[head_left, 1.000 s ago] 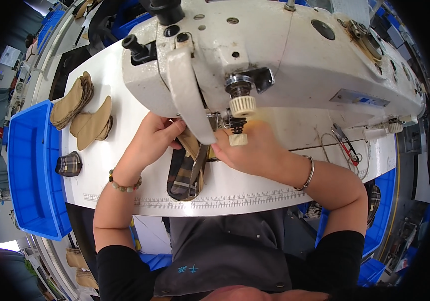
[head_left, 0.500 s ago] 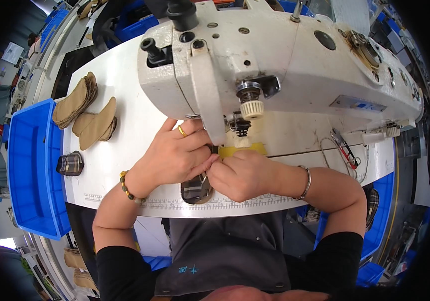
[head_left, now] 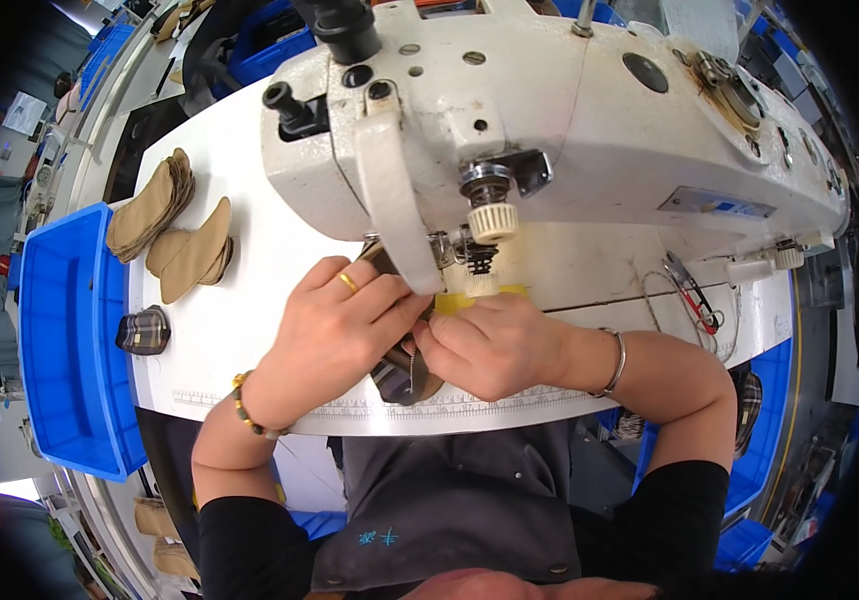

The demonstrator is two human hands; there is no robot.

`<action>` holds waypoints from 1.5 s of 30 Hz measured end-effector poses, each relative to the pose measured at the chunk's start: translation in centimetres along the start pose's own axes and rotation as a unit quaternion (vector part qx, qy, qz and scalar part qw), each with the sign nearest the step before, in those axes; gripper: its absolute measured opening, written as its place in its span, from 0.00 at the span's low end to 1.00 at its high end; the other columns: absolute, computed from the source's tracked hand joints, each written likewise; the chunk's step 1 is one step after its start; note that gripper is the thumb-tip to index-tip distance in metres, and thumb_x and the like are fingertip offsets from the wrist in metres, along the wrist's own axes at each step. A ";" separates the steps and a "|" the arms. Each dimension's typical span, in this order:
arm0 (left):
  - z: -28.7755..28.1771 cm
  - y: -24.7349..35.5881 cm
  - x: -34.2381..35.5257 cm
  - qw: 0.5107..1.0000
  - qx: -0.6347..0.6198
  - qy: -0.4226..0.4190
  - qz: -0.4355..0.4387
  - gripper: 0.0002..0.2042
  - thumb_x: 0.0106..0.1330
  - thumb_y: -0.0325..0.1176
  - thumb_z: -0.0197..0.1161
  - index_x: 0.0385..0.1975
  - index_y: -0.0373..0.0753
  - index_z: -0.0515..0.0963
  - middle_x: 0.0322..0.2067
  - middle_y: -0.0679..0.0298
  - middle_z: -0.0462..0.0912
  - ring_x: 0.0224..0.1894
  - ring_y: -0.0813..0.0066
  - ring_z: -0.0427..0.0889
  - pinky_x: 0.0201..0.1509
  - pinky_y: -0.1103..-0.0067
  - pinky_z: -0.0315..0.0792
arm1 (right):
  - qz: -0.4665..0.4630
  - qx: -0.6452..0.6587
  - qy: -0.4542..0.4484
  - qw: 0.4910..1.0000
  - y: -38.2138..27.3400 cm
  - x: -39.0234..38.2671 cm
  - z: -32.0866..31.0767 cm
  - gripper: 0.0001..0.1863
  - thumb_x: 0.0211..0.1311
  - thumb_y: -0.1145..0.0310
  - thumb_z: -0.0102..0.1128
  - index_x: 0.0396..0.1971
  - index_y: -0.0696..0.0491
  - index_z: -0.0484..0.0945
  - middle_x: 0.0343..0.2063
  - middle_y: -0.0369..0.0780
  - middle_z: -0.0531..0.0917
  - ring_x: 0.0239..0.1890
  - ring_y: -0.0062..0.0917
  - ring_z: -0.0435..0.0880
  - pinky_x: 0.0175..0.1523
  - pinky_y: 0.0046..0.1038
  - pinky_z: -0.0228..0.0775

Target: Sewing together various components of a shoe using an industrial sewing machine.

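A plaid fabric piece with brown material (head_left: 401,384) lies at the front of the white sewing machine (head_left: 589,130), under its head. My left hand (head_left: 334,325) is closed on its left side, thumb and fingers pinching the edge near the presser area. From the right, my right hand (head_left: 484,345) pinches the same piece, its fingertips close to my left thumb. Brown material shows beyond my left fingers, beneath the machine head. A thin pale cord or zipper-like strip hangs over the plaid end. The needle and the middle of the piece are hidden by hands and machine.
Brown sole-shaped pieces (head_left: 192,252) lie stacked on the white table (head_left: 249,150) at the left. Near them sit a folded plaid piece (head_left: 143,330) and a blue bin (head_left: 74,340). Red-handled thread snips (head_left: 694,298) lie at the right. A ruler strip runs along the front edge.
My left hand has shifted slightly left and nearer, its fingers out from under the machine head. The fabric piece has turned, showing brown material beyond my fingers. The view shifted a little.
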State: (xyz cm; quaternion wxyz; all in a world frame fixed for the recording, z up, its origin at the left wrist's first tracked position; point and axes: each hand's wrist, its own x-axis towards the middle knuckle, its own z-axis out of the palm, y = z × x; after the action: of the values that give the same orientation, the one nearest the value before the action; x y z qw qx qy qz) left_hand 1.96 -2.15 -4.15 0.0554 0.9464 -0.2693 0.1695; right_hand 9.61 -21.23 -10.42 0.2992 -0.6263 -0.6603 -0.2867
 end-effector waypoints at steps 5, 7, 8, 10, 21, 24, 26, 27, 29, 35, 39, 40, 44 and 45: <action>1.3 0.0 0.2 0.997 0.033 0.046 0.044 0.10 0.45 0.32 0.65 0.29 0.41 0.84 0.30 0.72 0.81 0.37 0.75 0.76 0.52 0.70 0.69 | -0.010 0.009 -0.063 0.998 0.0 0.2 -1.5 0.05 0.44 0.67 0.59 0.19 0.52 0.74 0.17 0.32 0.66 0.18 0.20 0.71 0.21 0.22 0.62; 0.2 -0.7 0.4 0.997 0.063 0.051 -0.015 0.10 0.46 0.31 0.66 0.30 0.42 0.85 0.30 0.73 0.81 0.38 0.75 0.77 0.56 0.65 0.66 | -0.020 0.005 -0.083 0.996 -0.5 0.7 -2.1 0.06 0.44 0.66 0.59 0.19 0.51 0.74 0.18 0.33 0.67 0.20 0.21 0.73 0.22 0.22 0.63; 0.3 -1.1 0.2 0.997 0.044 0.054 -0.044 0.10 0.47 0.28 0.66 0.30 0.44 0.86 0.31 0.73 0.82 0.40 0.75 0.78 0.59 0.61 0.64 | -0.029 0.002 -0.104 0.994 -0.8 0.9 -2.2 0.06 0.44 0.65 0.59 0.19 0.51 0.74 0.18 0.33 0.69 0.22 0.22 0.74 0.24 0.23 0.63; 0.3 -1.0 0.0 0.997 0.009 0.047 -0.062 0.10 0.46 0.27 0.67 0.30 0.44 0.86 0.31 0.73 0.82 0.40 0.74 0.78 0.59 0.61 0.64 | -0.048 -0.018 -0.074 0.996 -1.3 0.9 -0.9 0.06 0.43 0.65 0.59 0.18 0.51 0.74 0.19 0.34 0.70 0.23 0.23 0.73 0.25 0.23 0.63; 0.7 1.0 -0.8 0.998 0.002 0.026 -0.060 0.13 0.45 0.29 0.69 0.34 0.44 0.86 0.34 0.72 0.80 0.41 0.72 0.77 0.61 0.60 0.65 | -0.077 -0.060 -0.113 0.989 -4.1 -0.4 -0.1 0.10 0.42 0.66 0.58 0.17 0.58 0.78 0.20 0.50 0.80 0.23 0.33 0.81 0.26 0.25 0.70; 0.7 1.9 -1.6 0.998 0.024 -0.011 -0.054 0.17 0.42 0.29 0.70 0.36 0.45 0.86 0.35 0.73 0.77 0.43 0.72 0.77 0.67 0.52 0.57 | -0.087 -0.066 -0.124 0.986 -4.1 -0.2 -0.5 0.11 0.40 0.66 0.57 0.16 0.60 0.77 0.21 0.52 0.81 0.21 0.29 0.80 0.24 0.24 0.66; 1.2 2.0 -2.0 0.998 0.011 -0.043 -0.053 0.20 0.40 0.29 0.71 0.38 0.46 0.86 0.33 0.74 0.75 0.44 0.73 0.76 0.72 0.47 0.48 | -0.100 -0.077 -0.132 0.983 -4.0 -0.2 -0.5 0.10 0.41 0.66 0.57 0.15 0.59 0.77 0.20 0.50 0.81 0.19 0.25 0.78 0.21 0.21 0.60; 1.2 2.0 -2.0 0.998 0.010 -0.044 -0.053 0.20 0.40 0.29 0.71 0.38 0.46 0.86 0.33 0.74 0.75 0.44 0.73 0.76 0.72 0.47 0.48 | -0.102 -0.075 -0.136 0.983 -4.1 -0.3 -0.4 0.10 0.42 0.66 0.57 0.15 0.59 0.77 0.20 0.50 0.81 0.19 0.26 0.78 0.21 0.21 0.60; 1.4 2.0 -1.9 0.997 0.007 -0.060 -0.043 0.20 0.40 0.31 0.72 0.39 0.46 0.86 0.32 0.74 0.74 0.44 0.74 0.75 0.71 0.47 0.49 | -0.103 -0.074 -0.140 0.982 -4.0 -0.3 -0.4 0.10 0.43 0.66 0.58 0.15 0.59 0.77 0.20 0.50 0.81 0.19 0.26 0.78 0.21 0.21 0.60; 2.5 2.3 -2.2 0.999 0.014 -0.037 -0.025 0.20 0.42 0.33 0.71 0.41 0.43 0.85 0.30 0.75 0.72 0.41 0.74 0.73 0.68 0.50 0.53 | -0.128 -0.043 -0.189 0.973 -3.6 0.1 -1.4 0.10 0.44 0.66 0.58 0.15 0.58 0.78 0.20 0.51 0.81 0.19 0.26 0.78 0.21 0.22 0.63; 2.8 2.3 -2.1 0.999 0.005 -0.044 -0.027 0.20 0.43 0.33 0.71 0.41 0.42 0.85 0.30 0.74 0.72 0.41 0.74 0.73 0.68 0.49 0.54 | -0.130 -0.044 -0.212 0.968 -3.5 0.1 -1.5 0.10 0.43 0.66 0.57 0.14 0.58 0.77 0.20 0.51 0.81 0.18 0.25 0.77 0.21 0.22 0.63; 2.8 2.3 -2.1 0.999 0.005 -0.044 -0.025 0.20 0.44 0.34 0.71 0.41 0.42 0.85 0.30 0.74 0.71 0.41 0.74 0.73 0.67 0.50 0.55 | -0.131 -0.047 -0.209 0.968 -3.6 0.1 -1.5 0.10 0.43 0.66 0.57 0.14 0.57 0.77 0.20 0.50 0.81 0.18 0.24 0.77 0.21 0.22 0.62; 2.9 2.3 -2.0 0.999 -0.007 -0.041 -0.026 0.19 0.45 0.32 0.70 0.41 0.41 0.84 0.30 0.73 0.71 0.41 0.73 0.73 0.65 0.51 0.58 | -0.133 -0.061 -0.194 0.970 -3.5 0.1 -1.4 0.10 0.43 0.66 0.57 0.14 0.57 0.76 0.20 0.50 0.81 0.17 0.24 0.76 0.20 0.21 0.61; 2.9 2.1 -1.8 0.999 -0.006 -0.041 -0.026 0.19 0.45 0.32 0.70 0.41 0.41 0.84 0.30 0.73 0.71 0.41 0.73 0.73 0.65 0.51 0.58 | -0.126 -0.069 -0.194 0.970 -3.4 0.1 -1.4 0.09 0.44 0.67 0.57 0.14 0.57 0.76 0.20 0.50 0.81 0.17 0.24 0.76 0.20 0.21 0.60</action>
State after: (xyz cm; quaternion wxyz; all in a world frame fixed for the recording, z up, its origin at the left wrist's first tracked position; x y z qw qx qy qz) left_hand 0.27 -3.62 -7.45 0.0548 0.9588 -0.2479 0.1276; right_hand 6.30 -22.41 -9.41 0.0829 -0.6009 -0.7578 -0.2403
